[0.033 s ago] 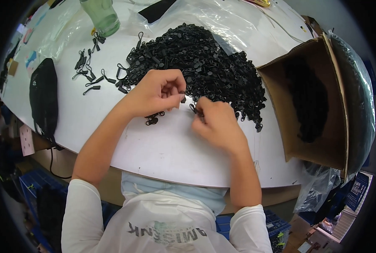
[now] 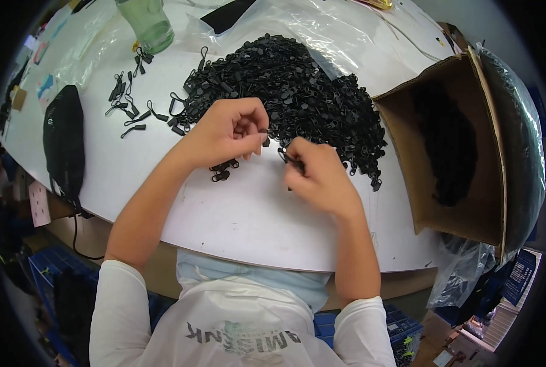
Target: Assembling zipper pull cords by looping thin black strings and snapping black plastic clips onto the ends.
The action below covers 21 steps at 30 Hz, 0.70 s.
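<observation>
My left hand (image 2: 227, 131) is closed, its thumb and forefinger pinching a small black zipper slider (image 2: 265, 141). Just to its right, my closed right hand (image 2: 319, 174) grips a black cord zipper pull (image 2: 292, 159), whose loop sticks out toward the left hand. A gap separates the two hands. Behind them spreads a big heap of black zipper sliders (image 2: 285, 82). A few loose sliders (image 2: 222, 172) lie under my left wrist. Several black cord pulls with loops (image 2: 129, 101) are scattered to the left of the heap.
A cardboard box (image 2: 401, 153) with a dark mass inside lies tipped toward me at the right. A black pouch-like bundle (image 2: 63, 144) sits at the table's left edge. A green clear cup (image 2: 153, 30) and a plastic bag (image 2: 297, 27) are at the back of the white table (image 2: 254, 226).
My right hand has shifted slightly, and more of the cord pull shows at its fingers. The left hand has barely moved and keeps its pinch.
</observation>
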Tool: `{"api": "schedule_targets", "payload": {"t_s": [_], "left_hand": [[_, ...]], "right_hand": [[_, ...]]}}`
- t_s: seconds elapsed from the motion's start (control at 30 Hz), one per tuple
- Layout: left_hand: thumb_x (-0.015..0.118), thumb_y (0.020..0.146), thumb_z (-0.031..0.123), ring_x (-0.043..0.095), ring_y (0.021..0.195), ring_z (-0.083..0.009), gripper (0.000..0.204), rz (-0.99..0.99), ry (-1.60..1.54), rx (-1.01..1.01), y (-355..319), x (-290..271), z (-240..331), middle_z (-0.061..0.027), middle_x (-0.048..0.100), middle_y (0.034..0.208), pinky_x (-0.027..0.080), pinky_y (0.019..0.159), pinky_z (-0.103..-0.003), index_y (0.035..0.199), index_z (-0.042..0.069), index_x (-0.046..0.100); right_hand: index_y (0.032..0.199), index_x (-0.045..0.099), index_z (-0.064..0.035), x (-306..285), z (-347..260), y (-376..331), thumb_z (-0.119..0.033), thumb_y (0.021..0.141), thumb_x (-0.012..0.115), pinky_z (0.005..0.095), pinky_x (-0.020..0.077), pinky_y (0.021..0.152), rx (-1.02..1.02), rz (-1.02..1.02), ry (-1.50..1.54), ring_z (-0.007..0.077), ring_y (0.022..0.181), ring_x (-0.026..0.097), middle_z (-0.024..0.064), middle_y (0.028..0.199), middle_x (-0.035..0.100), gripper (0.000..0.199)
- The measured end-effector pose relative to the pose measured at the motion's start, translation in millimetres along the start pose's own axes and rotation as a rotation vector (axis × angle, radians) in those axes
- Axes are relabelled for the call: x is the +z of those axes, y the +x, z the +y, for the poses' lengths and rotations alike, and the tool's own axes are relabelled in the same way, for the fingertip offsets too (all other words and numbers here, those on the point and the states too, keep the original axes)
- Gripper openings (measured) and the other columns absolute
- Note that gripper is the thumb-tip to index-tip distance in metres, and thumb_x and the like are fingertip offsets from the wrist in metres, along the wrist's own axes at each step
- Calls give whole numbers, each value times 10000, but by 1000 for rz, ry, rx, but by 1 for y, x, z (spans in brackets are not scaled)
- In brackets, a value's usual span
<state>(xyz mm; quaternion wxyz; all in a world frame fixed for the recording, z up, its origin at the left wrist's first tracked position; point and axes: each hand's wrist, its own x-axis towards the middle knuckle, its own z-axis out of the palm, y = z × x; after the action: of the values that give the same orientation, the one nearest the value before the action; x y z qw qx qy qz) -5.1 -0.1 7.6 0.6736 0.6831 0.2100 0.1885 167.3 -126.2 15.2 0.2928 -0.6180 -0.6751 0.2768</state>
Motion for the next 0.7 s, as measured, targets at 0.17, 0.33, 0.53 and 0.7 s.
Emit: {"api": "schedule_targets", "payload": {"t_s": [0.17, 0.33, 0.53, 0.7], "left_hand": [[610, 851, 54, 557, 509, -60, 85, -4, -66, -54, 4, -4, 2, -31, 593, 629, 437, 447, -181, 836, 22, 533], [599, 865, 46, 571, 509, -73, 80, 23, -111, -114, 2, -1, 3, -66, 629, 652, 444, 439, -190, 824, -1, 549], [585, 873, 40, 594, 516, -86, 85, 5, -125, -119, 2, 2, 0, -80, 630, 655, 474, 449, -201, 834, -3, 523], [596, 868, 41, 589, 506, -78, 92, -7, -111, -114, 3, 5, -1, -75, 631, 653, 465, 446, -193, 834, 10, 515]], "right_hand": [[785, 419, -23, -8, 14, 0, -55, 740, 498, 219, 358, 342, -132, 115, 1372, 118, 354, 437, 172, 579, 575, 96], [791, 455, -14, -5, 10, 2, -44, 797, 494, 208, 314, 364, 41, 206, 1287, 81, 403, 423, 95, 580, 549, 49], [814, 573, -5, -2, 11, 3, -163, 898, 544, 207, 282, 449, 203, 175, 896, 35, 504, 374, -42, 591, 465, 182], [737, 527, 3, 7, 11, 2, -176, 886, 569, 261, 315, 464, 89, 249, 464, 72, 507, 380, 11, 552, 449, 237]]}}
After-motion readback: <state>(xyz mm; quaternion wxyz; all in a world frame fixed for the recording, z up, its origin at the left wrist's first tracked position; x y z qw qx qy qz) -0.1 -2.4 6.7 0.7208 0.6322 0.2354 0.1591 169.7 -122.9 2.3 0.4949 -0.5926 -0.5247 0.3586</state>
